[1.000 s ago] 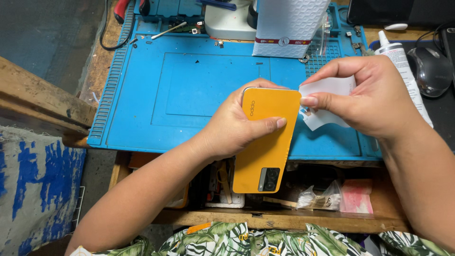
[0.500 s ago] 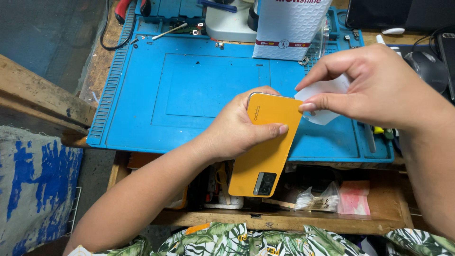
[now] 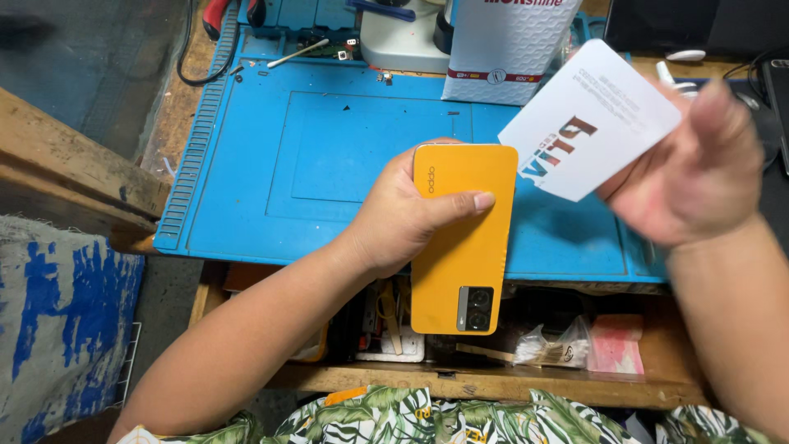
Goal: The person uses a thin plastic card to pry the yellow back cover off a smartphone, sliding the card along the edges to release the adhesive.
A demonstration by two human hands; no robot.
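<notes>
Orange phone [image 3: 463, 238] stays clamped back-up in the left hand [image 3: 403, 218], while the right hand [image 3: 699, 177], pinching a white card [image 3: 590, 119], has swung away from its edge.

a wooden bench [image 3: 181, 123] carries a blue work mat [image 3: 329, 156]; a white patterned box [image 3: 505, 49] stands on the mat
</notes>
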